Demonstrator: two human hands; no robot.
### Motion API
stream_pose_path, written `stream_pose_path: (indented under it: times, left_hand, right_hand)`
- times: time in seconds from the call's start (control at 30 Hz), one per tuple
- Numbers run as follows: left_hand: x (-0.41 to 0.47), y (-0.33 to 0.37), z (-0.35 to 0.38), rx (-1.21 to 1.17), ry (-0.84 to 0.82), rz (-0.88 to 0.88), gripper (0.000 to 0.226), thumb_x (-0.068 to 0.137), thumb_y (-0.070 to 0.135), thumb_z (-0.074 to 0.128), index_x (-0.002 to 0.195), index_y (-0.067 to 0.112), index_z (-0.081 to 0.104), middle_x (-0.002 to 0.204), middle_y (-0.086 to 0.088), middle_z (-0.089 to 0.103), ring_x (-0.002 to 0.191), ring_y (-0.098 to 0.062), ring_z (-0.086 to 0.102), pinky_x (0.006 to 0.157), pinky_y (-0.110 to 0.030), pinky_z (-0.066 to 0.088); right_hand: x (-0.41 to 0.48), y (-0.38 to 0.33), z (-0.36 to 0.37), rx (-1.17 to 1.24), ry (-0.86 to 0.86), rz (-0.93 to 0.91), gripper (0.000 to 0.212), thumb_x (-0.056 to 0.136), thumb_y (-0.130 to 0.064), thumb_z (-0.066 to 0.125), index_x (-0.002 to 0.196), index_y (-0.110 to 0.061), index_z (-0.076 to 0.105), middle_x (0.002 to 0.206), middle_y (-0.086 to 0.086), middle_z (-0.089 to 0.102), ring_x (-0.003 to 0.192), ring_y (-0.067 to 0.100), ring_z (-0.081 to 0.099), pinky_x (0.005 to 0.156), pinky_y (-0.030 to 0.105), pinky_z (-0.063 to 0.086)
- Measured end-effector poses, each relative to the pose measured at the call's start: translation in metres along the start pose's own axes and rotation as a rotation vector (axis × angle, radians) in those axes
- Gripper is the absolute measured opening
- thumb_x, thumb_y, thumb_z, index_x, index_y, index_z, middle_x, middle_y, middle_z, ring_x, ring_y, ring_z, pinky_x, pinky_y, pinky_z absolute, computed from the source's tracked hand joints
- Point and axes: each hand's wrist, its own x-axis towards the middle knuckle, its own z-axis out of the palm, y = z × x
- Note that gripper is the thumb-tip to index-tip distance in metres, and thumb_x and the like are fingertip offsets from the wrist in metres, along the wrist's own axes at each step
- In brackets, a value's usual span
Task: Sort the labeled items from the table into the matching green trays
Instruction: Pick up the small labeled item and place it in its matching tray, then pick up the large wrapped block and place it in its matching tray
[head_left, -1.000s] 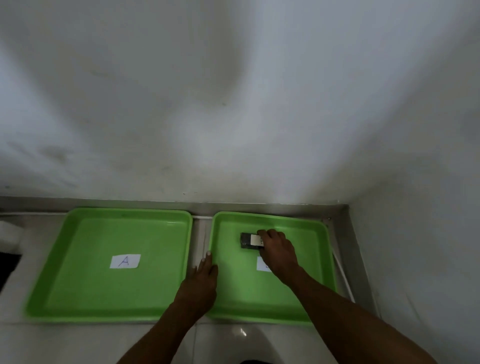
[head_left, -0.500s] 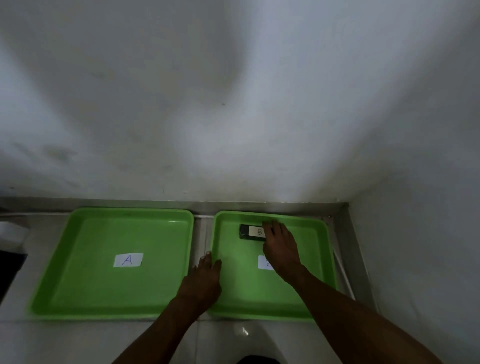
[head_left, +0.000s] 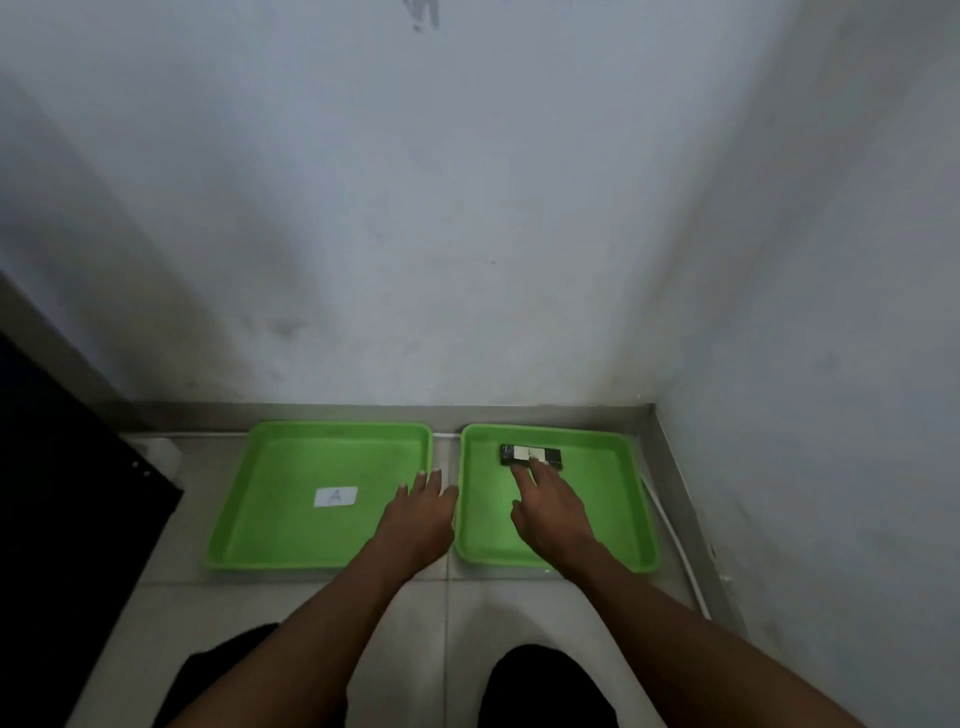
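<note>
Inside right tray (head_left: 613, 499), black labeled item (head_left: 531, 455) touching right-hand fingers (head_left: 524, 475).

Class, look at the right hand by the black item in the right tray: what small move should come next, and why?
Probably draw the right hand back out of the right tray. The black item already lies flat at the tray's far edge, the fingertips only at its near edge, not gripping it, so this placement looks finished.

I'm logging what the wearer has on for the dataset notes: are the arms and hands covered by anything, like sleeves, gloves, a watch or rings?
Nothing is worn on what shows. Both forearms are bare up to the bottom edge of the picture, with no sleeve or cuff in view. The left hand and the right hand have no gloves, and no watch, band or ring is visible on either.
</note>
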Motion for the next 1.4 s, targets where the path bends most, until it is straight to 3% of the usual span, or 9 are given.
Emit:
stream_pose_path:
  times: [0.2,0.53,0.73,1.0,1.4]
  left_hand:
    - [-0.07,0.001,-0.087,-0.016,-0.017,-0.008,0.063,0.094,0.009,0.048,0.153,0.008,0.025,0.163,-0.025,0.015,0.152,-0.043,0.014,0.121,-0.06,0.022]
    - [-0.246,0.037,-0.362,-0.095,0.026,-0.076,0.063,0.099,0.017,0.045,0.156,0.014,0.018,0.166,-0.016,0.01,0.154,-0.035,0.01,0.124,-0.054,0.018]
    - [-0.347,0.01,-0.47,-0.143,0.063,-0.158,0.057,0.102,0.023,0.044,0.155,0.015,0.024,0.166,-0.014,0.015,0.153,-0.033,0.014,0.124,-0.052,0.02]
    - [-0.463,-0.108,-0.519,-0.188,0.135,-0.287,0.05,0.097,0.019,0.046,0.147,0.015,0.037,0.155,-0.013,0.037,0.145,-0.031,0.034,0.118,-0.05,0.032]
    - [-0.604,-0.366,-0.536,-0.218,0.104,-0.425,0.044,0.098,0.023,0.047,0.141,0.011,0.043,0.146,-0.015,0.046,0.133,-0.038,0.046,0.109,-0.052,0.041]
  right_hand:
    - [-0.047,-0.05,-0.097,0.005,0.009,0.01,0.056,0.091,-0.016,0.049,0.144,-0.009,0.033,0.152,0.021,0.034,0.141,0.034,0.033,0.113,0.045,0.036]
    - [-0.138,-0.158,-0.4,0.055,-0.013,-0.01,0.053,0.094,-0.025,0.049,0.143,-0.015,0.034,0.157,0.019,0.03,0.144,0.032,0.03,0.114,0.041,0.031]
    - [-0.172,-0.232,-0.519,0.101,-0.031,-0.07,0.054,0.095,-0.028,0.047,0.146,-0.016,0.031,0.157,0.015,0.029,0.144,0.027,0.031,0.114,0.038,0.036]
    - [-0.185,-0.392,-0.555,0.117,-0.03,-0.147,0.053,0.097,-0.027,0.047,0.147,-0.017,0.032,0.156,0.013,0.032,0.142,0.027,0.034,0.111,0.04,0.039]
    - [-0.173,-0.696,-0.529,0.165,-0.093,-0.306,0.047,0.094,-0.024,0.048,0.14,-0.017,0.039,0.146,0.011,0.044,0.13,0.031,0.047,0.1,0.042,0.047]
